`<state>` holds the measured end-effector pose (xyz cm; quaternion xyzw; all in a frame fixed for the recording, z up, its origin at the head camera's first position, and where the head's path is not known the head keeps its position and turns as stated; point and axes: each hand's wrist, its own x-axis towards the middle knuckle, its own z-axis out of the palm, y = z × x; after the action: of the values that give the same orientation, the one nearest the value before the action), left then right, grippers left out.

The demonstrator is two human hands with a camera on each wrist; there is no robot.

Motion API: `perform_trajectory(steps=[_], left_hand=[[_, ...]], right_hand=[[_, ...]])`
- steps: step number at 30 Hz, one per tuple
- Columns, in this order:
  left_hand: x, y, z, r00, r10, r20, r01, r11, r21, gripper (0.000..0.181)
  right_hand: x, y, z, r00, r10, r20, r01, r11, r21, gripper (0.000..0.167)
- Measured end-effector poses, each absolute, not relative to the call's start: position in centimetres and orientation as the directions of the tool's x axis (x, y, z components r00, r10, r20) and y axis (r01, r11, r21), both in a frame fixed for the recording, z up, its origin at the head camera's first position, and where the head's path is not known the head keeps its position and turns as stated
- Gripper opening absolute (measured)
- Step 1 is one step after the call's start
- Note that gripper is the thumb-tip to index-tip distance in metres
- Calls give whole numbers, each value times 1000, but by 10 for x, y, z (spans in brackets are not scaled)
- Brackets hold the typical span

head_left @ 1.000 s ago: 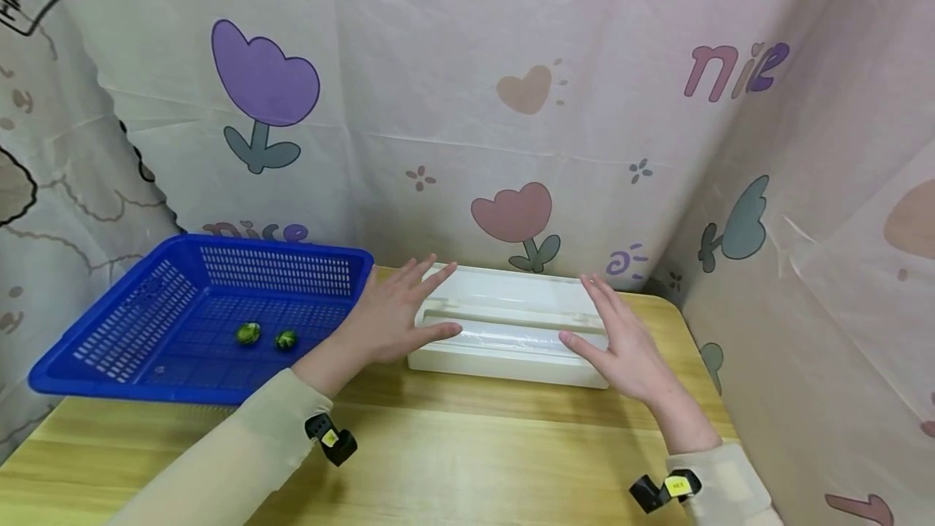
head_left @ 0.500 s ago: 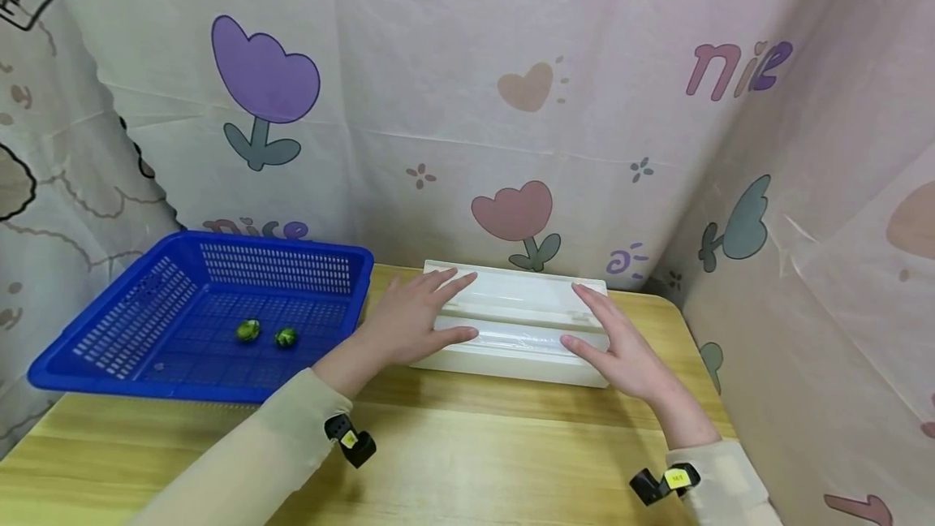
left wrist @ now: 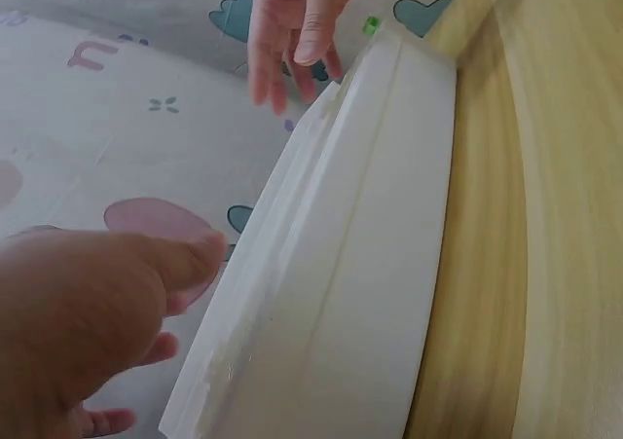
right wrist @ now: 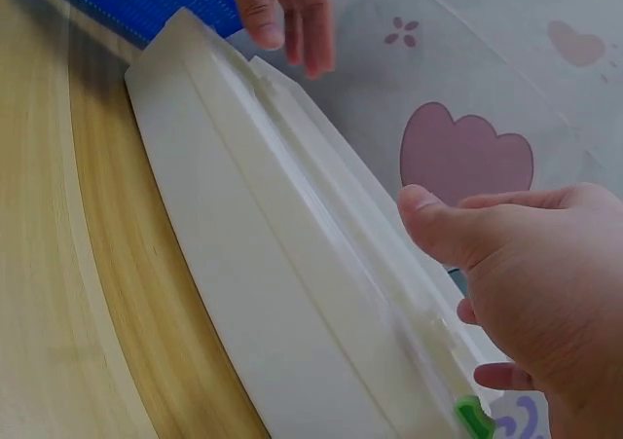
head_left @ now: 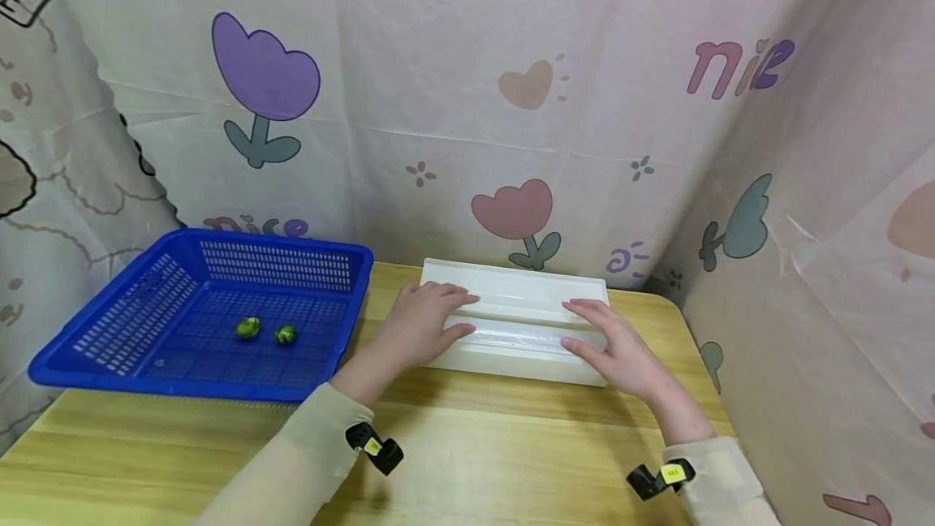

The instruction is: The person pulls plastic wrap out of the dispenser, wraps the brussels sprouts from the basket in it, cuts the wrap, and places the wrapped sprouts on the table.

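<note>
A long white cling film dispenser point(head_left: 511, 365) sits at the back of the table, with clear film showing along its top. My left hand point(head_left: 422, 321) hovers over its left end, fingers loosely bent and holding nothing. Over the right end is my right hand point(head_left: 622, 354), thumb and fingers apart with nothing between them. In the left wrist view, a gap separates the left hand point(left wrist: 88, 312) from the dispenser point(left wrist: 360, 235). A green piece point(right wrist: 474, 418) shows at the dispenser's right end in the right wrist view, near the right hand point(right wrist: 545, 283).
To the left stands a blue plastic basket point(head_left: 183, 390) holding two small green Brussels sprouts, one point(head_left: 247, 327) left of the other point(head_left: 286, 334). Its right side is close to my left forearm. A printed curtain point(head_left: 409, 63) hangs behind and beside the wooden table point(head_left: 467, 461).
My left hand has shifted right over the dispenser, and its fingers have bent downward. The right hand's fingers have come lower while the hand stays nearly in place.
</note>
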<state>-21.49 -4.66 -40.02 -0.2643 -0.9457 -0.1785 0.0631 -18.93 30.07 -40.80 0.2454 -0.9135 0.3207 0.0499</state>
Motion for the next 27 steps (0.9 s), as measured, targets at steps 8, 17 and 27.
perform_trajectory(steps=[8,17,27], left_hand=[[-221,-52,-406,-869,458,186,494,787,368,22],[-223,-55,-411,-877,455,154,476,785,397,15],[-222,-53,-405,-884,452,122,462,798,388,16]], right_hand=[[-195,299,-413,-871,-427,242,-486,687,-540,33],[-201,297,-418,-866,-451,215,-490,685,-539,16],[-202,297,-419,-887,-430,169,-449,714,-537,17]])
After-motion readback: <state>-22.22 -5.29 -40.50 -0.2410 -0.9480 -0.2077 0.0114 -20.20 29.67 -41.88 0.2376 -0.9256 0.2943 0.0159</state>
